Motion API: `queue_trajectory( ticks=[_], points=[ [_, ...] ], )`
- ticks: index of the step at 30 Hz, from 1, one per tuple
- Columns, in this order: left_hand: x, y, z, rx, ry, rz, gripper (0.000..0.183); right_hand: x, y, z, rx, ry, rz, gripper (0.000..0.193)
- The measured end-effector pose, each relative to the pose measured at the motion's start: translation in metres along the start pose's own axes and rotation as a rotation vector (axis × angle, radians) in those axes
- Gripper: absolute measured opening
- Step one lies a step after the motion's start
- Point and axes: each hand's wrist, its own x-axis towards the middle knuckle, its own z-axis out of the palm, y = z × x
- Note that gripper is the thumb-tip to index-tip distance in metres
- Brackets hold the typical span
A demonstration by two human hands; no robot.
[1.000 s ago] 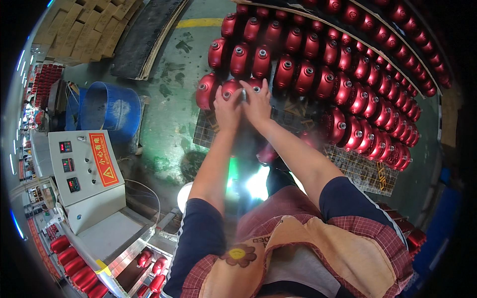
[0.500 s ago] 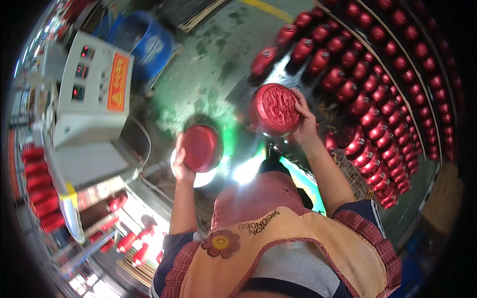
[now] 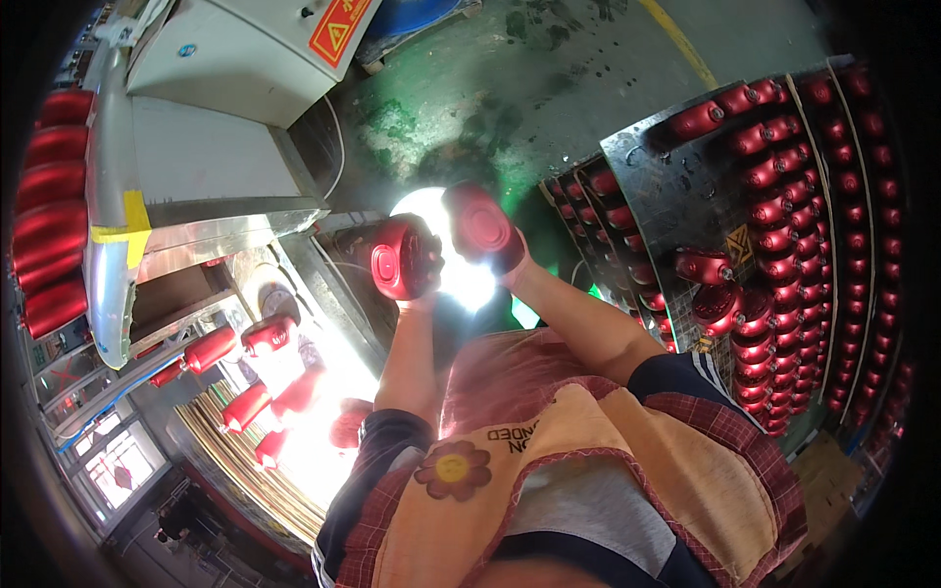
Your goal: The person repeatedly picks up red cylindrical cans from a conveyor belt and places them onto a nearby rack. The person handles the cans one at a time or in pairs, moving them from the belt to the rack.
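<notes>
My left hand (image 3: 425,294) is closed around a glossy red metallic bottle-like vessel (image 3: 389,263), its ringed round end turned to the left. My right hand (image 3: 516,267) grips a second red vessel (image 3: 482,225), held tilted with its ringed end up. The two vessels are side by side in front of my body, with a narrow bright gap between them. Strong white light glares from behind and below them. Most of my fingers are hidden behind the vessels or lost in shade.
On the right, racks hold many red vessels (image 3: 774,240) in rows beside a dark board (image 3: 667,162). To the left are a grey control cabinet (image 3: 235,69), a row of red vessels (image 3: 49,216), a rail with yellow tape (image 3: 125,230), and more vessels (image 3: 265,333) under bright light.
My view has turned toward the left. Both hands have come closer together, bringing the two vessels side by side. The right one has turned, so its embossed face no longer shows.
</notes>
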Motion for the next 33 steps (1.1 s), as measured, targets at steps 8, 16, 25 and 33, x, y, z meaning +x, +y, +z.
queue_trajectory(
  ticks=[8,16,25,33],
  points=[
    [-0.033,0.019,-0.013,-0.047,0.072,0.155,0.063,0.049,0.030,-0.025,0.289,-0.186,0.249,0.056],
    [-0.023,0.003,0.001,0.032,0.094,-0.031,0.074,-0.033,-0.007,0.051,-0.002,0.050,-0.160,0.049],
    [0.158,-0.146,0.099,1.324,0.052,0.165,0.070,-0.287,-0.194,0.168,-1.144,0.705,-1.415,0.040],
    [0.288,-0.364,0.073,2.468,-0.561,0.481,0.052,-0.327,-0.296,0.130,-2.156,1.298,-1.496,0.041]
  ],
)
